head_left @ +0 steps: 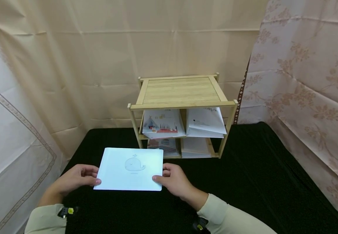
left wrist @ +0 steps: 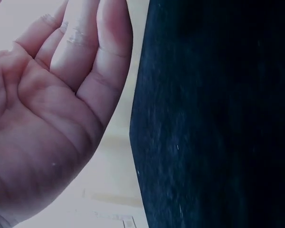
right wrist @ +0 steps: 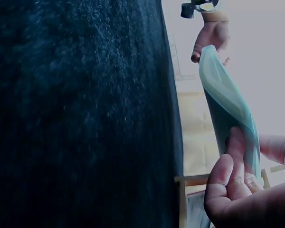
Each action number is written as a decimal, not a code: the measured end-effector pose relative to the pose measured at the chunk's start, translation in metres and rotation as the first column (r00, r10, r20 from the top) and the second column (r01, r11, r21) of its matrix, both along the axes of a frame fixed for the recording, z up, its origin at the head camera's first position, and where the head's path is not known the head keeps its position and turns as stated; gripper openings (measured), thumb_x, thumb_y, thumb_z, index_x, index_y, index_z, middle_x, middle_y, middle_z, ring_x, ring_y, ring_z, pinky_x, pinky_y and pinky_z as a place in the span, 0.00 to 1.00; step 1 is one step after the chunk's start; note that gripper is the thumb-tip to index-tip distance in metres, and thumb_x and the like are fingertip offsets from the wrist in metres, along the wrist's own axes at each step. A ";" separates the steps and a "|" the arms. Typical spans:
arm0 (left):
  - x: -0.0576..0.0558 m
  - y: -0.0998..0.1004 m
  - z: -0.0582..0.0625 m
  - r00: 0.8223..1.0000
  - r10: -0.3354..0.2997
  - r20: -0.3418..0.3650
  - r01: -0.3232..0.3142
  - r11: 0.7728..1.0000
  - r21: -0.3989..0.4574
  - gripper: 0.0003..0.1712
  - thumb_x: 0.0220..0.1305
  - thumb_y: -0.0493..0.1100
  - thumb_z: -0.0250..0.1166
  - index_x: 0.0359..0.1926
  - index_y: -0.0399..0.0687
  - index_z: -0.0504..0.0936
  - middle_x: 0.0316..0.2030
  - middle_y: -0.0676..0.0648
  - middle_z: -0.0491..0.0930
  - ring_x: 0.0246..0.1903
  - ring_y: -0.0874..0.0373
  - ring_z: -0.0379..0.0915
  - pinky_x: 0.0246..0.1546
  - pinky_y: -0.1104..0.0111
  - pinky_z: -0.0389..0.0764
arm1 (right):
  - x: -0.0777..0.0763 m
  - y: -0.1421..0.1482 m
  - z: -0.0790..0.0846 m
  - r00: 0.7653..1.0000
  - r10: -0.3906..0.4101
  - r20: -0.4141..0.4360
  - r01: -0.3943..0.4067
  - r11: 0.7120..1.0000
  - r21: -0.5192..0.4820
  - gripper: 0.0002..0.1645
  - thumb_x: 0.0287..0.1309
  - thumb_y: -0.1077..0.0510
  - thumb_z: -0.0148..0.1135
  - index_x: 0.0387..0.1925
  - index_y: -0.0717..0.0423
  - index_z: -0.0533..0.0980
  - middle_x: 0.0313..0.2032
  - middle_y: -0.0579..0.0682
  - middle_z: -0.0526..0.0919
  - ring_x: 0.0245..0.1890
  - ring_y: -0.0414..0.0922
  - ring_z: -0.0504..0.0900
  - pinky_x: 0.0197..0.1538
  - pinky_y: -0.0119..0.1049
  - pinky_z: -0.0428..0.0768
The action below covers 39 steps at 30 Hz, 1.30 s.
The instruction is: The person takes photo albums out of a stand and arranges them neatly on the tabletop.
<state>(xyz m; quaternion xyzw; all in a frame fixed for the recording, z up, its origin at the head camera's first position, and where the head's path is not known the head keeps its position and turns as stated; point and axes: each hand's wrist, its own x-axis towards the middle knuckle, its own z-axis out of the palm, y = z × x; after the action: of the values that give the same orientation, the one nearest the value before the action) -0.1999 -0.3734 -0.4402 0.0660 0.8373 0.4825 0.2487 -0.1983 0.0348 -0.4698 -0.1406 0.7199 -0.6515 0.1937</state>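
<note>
A thin pale-blue booklet (head_left: 114, 170) with a small whale drawn on its cover is held up over the dark cloth, its cover facing up. My left hand (head_left: 74, 178) pinches its left edge, thumb on the cover. At the opposite edge my right hand (head_left: 180, 182) grips it, thumb on top and fingers underneath. From the right wrist, the booklet (right wrist: 227, 97) looks bowed along its edge, and fingers (right wrist: 236, 164) press its underside. The left wrist view shows the palm and curled fingers (left wrist: 76, 52); the booklet is out of that view.
Behind the booklet stands a two-tier wooden rack (head_left: 181, 91). Its upper tier holds an illustrated book (head_left: 163, 123) at left and white booklets (head_left: 205, 122) at right; more lie below. Black cloth (head_left: 253, 182) covers the table, with curtains (head_left: 104, 65) around it.
</note>
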 end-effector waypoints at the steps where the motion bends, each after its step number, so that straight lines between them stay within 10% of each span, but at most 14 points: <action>1: 0.000 -0.002 -0.001 1.000 0.005 0.003 -0.005 1.000 -0.007 0.25 0.68 0.45 0.69 0.60 0.35 0.78 0.48 0.42 0.86 0.48 0.48 0.84 0.49 0.59 0.85 | 0.000 -0.003 -0.001 1.000 0.006 0.009 -0.006 1.000 0.000 0.23 0.63 0.59 0.69 0.58 0.59 0.77 0.46 0.55 0.90 0.47 0.50 0.90 0.49 0.41 0.89; 21: 0.004 -0.047 -0.010 0.995 0.019 0.094 -0.010 0.996 -0.093 0.27 0.71 0.43 0.65 0.62 0.26 0.74 0.45 0.45 0.87 0.45 0.50 0.84 0.45 0.59 0.87 | -0.001 -0.057 -0.018 0.967 0.051 0.250 -0.028 0.995 -0.095 0.26 0.62 0.66 0.66 0.61 0.58 0.73 0.44 0.55 0.89 0.42 0.51 0.90 0.40 0.45 0.91; 39: 0.009 -0.074 -0.005 0.989 0.065 0.131 -0.037 0.977 -0.208 0.30 0.74 0.43 0.61 0.62 0.18 0.69 0.44 0.48 0.86 0.44 0.52 0.83 0.46 0.57 0.87 | -0.003 -0.109 -0.025 0.966 0.014 0.259 -0.007 1.000 -0.028 0.23 0.60 0.68 0.67 0.56 0.55 0.76 0.39 0.53 0.88 0.38 0.49 0.89 0.40 0.43 0.90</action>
<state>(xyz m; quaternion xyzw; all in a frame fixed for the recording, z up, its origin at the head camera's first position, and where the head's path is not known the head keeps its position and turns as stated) -0.1908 -0.4477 -0.4455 -0.0149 0.8650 0.4032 0.2984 -0.2014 -0.0747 -0.4945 -0.0606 0.6789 -0.6728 0.2878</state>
